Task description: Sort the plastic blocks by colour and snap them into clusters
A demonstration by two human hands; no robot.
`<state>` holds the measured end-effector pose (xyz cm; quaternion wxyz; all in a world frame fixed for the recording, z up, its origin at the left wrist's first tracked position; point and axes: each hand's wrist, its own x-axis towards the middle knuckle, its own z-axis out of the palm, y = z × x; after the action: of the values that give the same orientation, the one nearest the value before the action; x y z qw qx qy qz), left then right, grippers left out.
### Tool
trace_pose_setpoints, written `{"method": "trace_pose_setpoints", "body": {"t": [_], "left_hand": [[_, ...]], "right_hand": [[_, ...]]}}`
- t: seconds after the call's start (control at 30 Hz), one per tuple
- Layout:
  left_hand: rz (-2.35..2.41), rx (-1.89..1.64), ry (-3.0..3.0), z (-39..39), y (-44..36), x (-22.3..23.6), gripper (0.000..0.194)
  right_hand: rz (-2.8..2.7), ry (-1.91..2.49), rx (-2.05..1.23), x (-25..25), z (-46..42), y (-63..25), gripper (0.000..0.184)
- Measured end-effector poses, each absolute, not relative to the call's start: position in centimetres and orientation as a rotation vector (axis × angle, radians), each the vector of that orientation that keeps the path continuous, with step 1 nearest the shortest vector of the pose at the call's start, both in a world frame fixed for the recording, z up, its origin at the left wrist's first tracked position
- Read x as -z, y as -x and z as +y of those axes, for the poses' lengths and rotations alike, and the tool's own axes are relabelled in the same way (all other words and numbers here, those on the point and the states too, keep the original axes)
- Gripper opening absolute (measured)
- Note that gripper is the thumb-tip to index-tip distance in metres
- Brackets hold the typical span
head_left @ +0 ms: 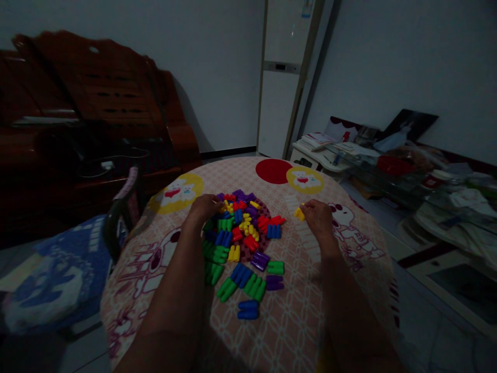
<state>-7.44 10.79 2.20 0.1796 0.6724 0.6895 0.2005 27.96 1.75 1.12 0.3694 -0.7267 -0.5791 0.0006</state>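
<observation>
Plastic building blocks with rounded prongs, in red, yellow, green, blue and purple, lie in a loose pile (233, 228) on the round table. My left hand (204, 208) is at the pile's far left edge, its fingers closed together at a yellow block (227, 207); whether that block is lifted I cannot tell. To the right of the pile, my right hand (319, 216) pinches a small yellow block (298, 213) between thumb and fingers. Nearer to me are a purple block (260, 260), joined-looking blue and green blocks (241, 275) and a separate blue block (247, 310).
A patterned cloth covers the table (287, 321). On the left stand a chair (120, 212) with blue fabric beside it and a wooden sofa (104, 103). A cluttered glass-topped cabinet (407, 181) runs along the right. Behind the table is a tall white appliance (279, 109).
</observation>
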Motion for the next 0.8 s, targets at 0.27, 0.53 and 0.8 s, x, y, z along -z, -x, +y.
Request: {"method": "trace_pose_setpoints", "body": {"t": [0.27, 0.53, 0.8], "left_hand": [[1.691, -0.729, -1.863, 10.5, 6.2, -1.7, 0.031], [1.564, -0.963, -1.862, 9.7, 4.9, -3.3, 0.035], [0.942, -0.916, -2.187, 5.6, -2.0, -6.5, 0.027]], "right_hand": [[-1.497, 1.788, -0.050, -0.6, 1.8, -28.0, 0.023], [-1.381, 1.643, -0.273, -1.6, 1.7, -26.9, 0.022], [-1.239, 1.326, -0.907, -2.9, 1.1, -23.6, 0.045]]}}
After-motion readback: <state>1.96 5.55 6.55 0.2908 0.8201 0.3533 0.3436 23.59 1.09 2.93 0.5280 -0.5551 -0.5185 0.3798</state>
